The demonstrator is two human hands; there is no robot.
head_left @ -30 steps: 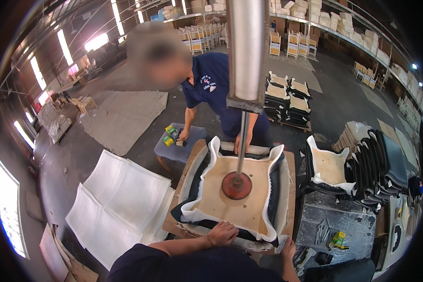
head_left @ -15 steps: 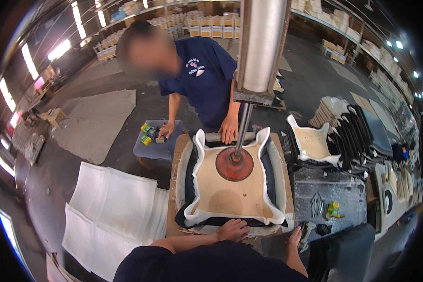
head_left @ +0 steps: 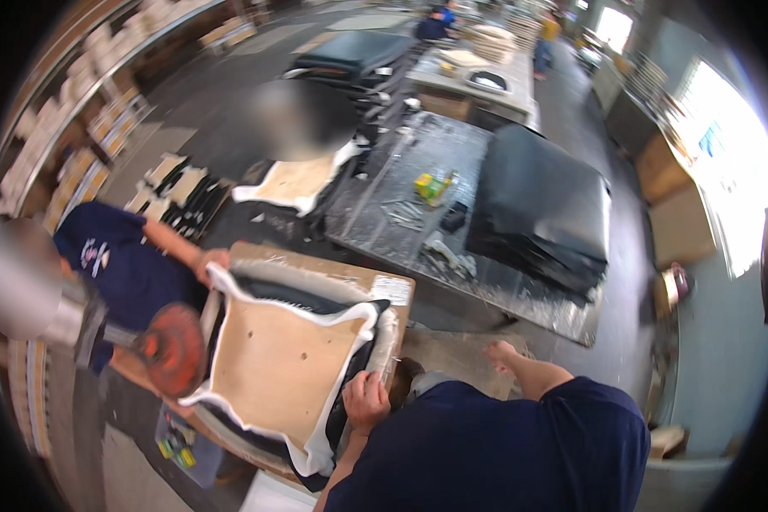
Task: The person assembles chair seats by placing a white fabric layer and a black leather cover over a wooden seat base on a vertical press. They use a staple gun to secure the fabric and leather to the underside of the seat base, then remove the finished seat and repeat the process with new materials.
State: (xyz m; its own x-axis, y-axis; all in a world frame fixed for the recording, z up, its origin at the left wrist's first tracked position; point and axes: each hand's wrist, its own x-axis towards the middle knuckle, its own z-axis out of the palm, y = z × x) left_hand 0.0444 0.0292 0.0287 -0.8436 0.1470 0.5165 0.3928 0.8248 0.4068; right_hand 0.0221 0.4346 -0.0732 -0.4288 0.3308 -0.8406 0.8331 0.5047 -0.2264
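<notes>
My left hand point(head_left: 367, 399) is curled over the near edge of a seat, its fingers closed on the black cover there. The seat has a bare plywood panel point(head_left: 273, 358) edged with white padding point(head_left: 303, 316), and the black cover point(head_left: 337, 416) shows around it. It lies inside a padded frame on a board point(head_left: 392, 283). Away from the seat, my right hand point(head_left: 502, 354) hangs over the floor with fingers apart and nothing in it. A staple gun point(head_left: 449, 256) lies on the dark worktable beyond it.
A red press disc point(head_left: 175, 350) hangs by the seat's left side. A co-worker's hand point(head_left: 215, 263) rests on the far edge. The dark worktable point(head_left: 384, 183) holds a yellow-green box point(head_left: 431, 186) and a stack of black covers point(head_left: 542, 205). Another padded seat point(head_left: 294, 181) stands behind.
The view has swung to the right. My right hand has left the staple gun and moved back beside my body. My left hand remains at the seat's near edge.
</notes>
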